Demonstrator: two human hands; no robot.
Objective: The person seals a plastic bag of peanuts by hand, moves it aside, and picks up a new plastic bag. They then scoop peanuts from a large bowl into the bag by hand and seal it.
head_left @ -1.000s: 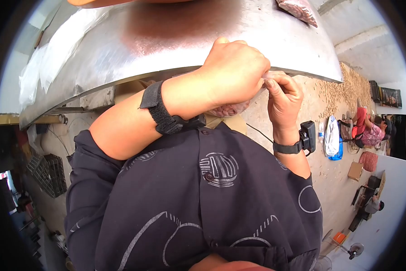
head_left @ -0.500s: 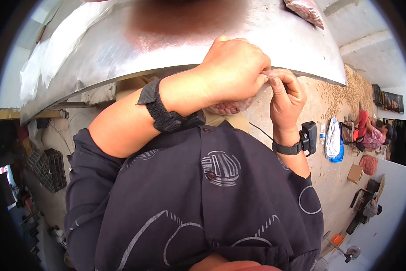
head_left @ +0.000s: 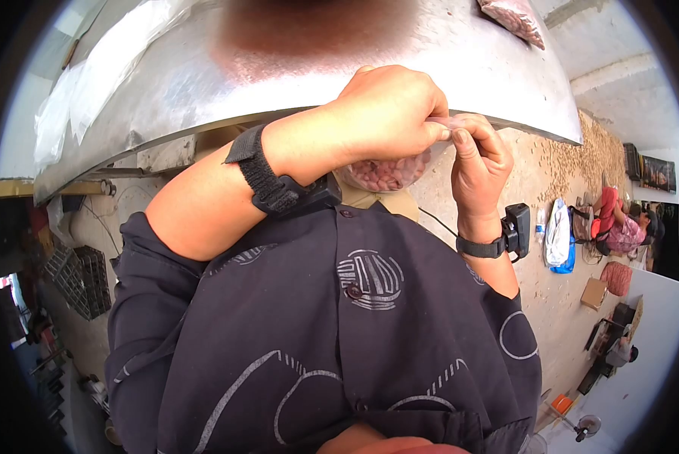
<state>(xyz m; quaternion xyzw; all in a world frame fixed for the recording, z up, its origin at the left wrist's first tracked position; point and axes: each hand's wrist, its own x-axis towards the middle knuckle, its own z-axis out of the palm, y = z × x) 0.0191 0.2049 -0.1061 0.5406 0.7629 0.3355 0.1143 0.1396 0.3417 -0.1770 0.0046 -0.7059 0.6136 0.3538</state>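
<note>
A clear plastic bag of pinkish peanuts [head_left: 389, 172] hangs below my hands, just in front of my shirt and below the table edge. My left hand [head_left: 392, 110] reaches across over the bag, its fingers closed in a pinch on the bag's gathered top. Facing it, my right hand [head_left: 479, 163] pinches the same thin plastic between thumb and bent forefinger. The fingertips of both hands meet or nearly meet. My left forearm covers part of the bag.
A metal table [head_left: 506, 83] spans the front, with another filled bag [head_left: 513, 21] at its far right and plastic sheets [head_left: 101, 68] at left. A dark crate [head_left: 82, 280] stands on the left floor. Peanuts [head_left: 581, 163] lie scattered at right, near a seated person [head_left: 623, 227].
My left hand has lowered slightly and its wrist has turned a little. More of the peanut bag shows beneath it, and its gathered plastic is clearer between the fingers.
</note>
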